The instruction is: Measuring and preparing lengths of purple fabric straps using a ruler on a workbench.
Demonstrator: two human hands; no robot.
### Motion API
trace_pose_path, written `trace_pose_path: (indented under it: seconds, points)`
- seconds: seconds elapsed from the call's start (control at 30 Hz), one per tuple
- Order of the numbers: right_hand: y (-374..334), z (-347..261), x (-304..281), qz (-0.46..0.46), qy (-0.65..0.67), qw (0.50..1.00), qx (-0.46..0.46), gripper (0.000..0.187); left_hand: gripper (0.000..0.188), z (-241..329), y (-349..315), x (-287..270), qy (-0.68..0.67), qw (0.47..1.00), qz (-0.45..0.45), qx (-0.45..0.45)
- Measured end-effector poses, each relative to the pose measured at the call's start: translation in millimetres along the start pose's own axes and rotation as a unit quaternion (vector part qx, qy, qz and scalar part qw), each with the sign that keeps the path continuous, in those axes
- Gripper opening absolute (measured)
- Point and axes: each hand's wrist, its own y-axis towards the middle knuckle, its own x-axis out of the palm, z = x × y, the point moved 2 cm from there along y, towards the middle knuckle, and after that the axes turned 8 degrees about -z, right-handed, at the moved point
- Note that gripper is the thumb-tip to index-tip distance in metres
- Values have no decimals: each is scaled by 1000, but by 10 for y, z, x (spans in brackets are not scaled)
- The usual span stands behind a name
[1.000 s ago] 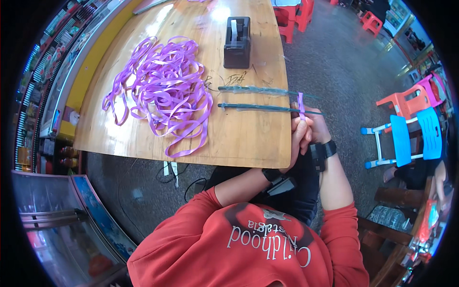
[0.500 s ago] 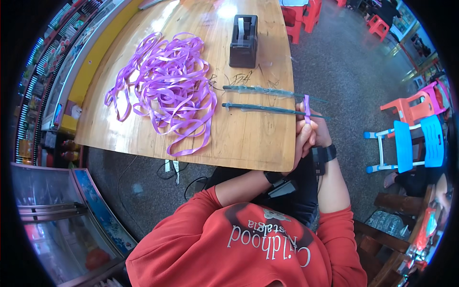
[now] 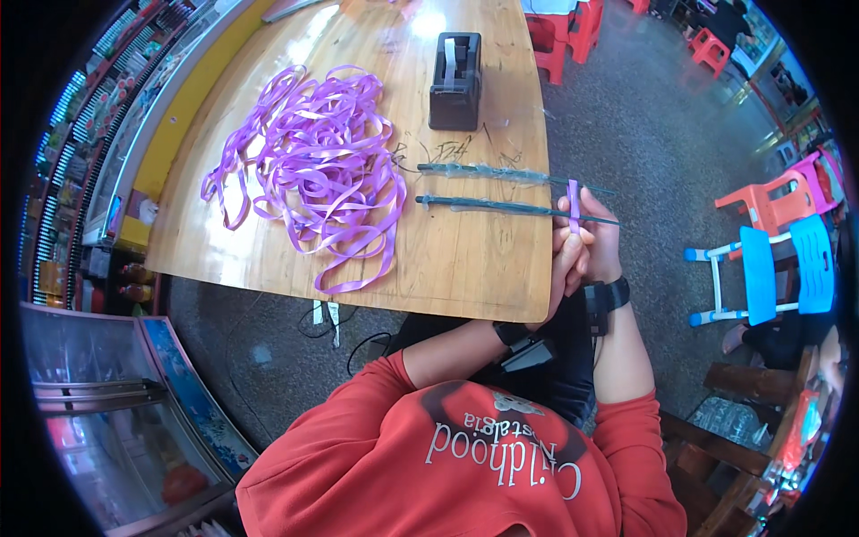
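Note:
Just past the right edge of the table, my two hands are close together. A short folded strip of purple ribbon (image 3: 574,208) stands up from the closed fingertips of my left hand (image 3: 567,265). Behind the strip and partly covered by it, my right hand (image 3: 605,240) has its fingers bent around the same ribbon. Two thin dark green sticks wrapped in clear film lie side by side on the table, tips jutting over its edge: a far stick (image 3: 488,173) and a near stick (image 3: 488,207). The near one passes by the ribbon at my fingers.
A tangled heap of purple ribbon (image 3: 331,170) covers the left half of the wooden table (image 3: 483,277). Beyond the sticks stands a black tape dispenser (image 3: 455,85). To the right are a blue folding chair (image 3: 759,273) and an orange stool (image 3: 768,204). A glass-topped freezer (image 3: 116,430) stands lower left.
The view has shifted very slightly. My hands keep nearly the same place and hold on the ribbon strip, with a right-hand finger showing higher beside it.

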Motion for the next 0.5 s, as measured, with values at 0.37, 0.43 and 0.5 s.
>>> trace_pose_path:
  seconds: [0.37, 0.43, 0.5]
  points:
    - [176, 21, -5, -205, 98, 973, 33, 46, 21, 43, -23, -20, 25, 999, -3, -29]
    - [174, -47, 7, -211, 74, 974, 29, 49, 21, 30, -15, -32, 11, 999, -7, -43]
    - [171, -97, 20, -199, 34, 979, 20, 50, 21, 24, -19, -42, 14, 999, -8, -39]
